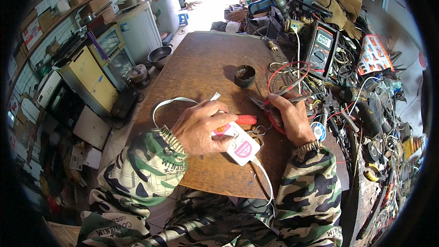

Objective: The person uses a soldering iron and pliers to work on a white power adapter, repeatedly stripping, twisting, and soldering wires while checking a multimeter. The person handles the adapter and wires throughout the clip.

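My left hand is closed round the upper end of a white plastic box with pink printing, thumb on its near side. A flat white cable loops out beyond that hand and ends in bare, split wire tips. A thinner white cord runs from the box's near end over the table edge. My right hand grips red-handled pliers, jaws pointing left, apart from the box. Between the hands lie a red ribbed handle and a pair of scissors, partly hidden by the box.
A dark round pot stands on the wooden table. A multimeter leans at the right, with red test leads near my right hand. A blue-and-white spool sits beside that wrist. Tangled cables and tools crowd the right side.
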The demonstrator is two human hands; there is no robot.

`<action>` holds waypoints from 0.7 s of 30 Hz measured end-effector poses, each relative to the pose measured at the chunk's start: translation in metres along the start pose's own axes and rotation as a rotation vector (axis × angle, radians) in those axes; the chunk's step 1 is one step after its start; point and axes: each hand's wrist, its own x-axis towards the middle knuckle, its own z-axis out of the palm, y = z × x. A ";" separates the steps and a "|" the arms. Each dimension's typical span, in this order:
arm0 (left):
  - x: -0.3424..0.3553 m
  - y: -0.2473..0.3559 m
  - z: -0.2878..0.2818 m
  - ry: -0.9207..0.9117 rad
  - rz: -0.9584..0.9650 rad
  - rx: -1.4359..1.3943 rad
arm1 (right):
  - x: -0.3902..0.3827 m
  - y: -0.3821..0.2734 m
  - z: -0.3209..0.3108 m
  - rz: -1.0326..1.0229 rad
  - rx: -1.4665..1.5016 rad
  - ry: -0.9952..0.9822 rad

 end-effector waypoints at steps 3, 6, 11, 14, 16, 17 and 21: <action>-0.001 0.006 -0.002 -0.011 -0.066 0.004 | 0.001 0.001 0.001 0.005 0.000 0.008; 0.002 0.016 -0.001 0.021 -0.110 0.063 | 0.002 0.003 0.002 0.001 -0.001 0.018; 0.000 0.014 0.005 0.035 -0.138 0.071 | 0.001 0.001 -0.002 0.021 -0.020 0.001; -0.001 0.013 0.006 0.045 -0.139 0.051 | -0.001 0.001 0.000 0.012 -0.013 0.005; -0.002 0.012 0.004 0.027 -0.138 0.043 | 0.000 0.000 0.000 0.027 -0.034 0.000; -0.002 0.012 0.004 0.018 -0.138 0.038 | 0.000 -0.001 0.000 0.035 -0.046 -0.002; -0.002 0.011 0.005 0.041 -0.151 0.006 | 0.004 0.008 -0.002 -0.013 -0.048 0.018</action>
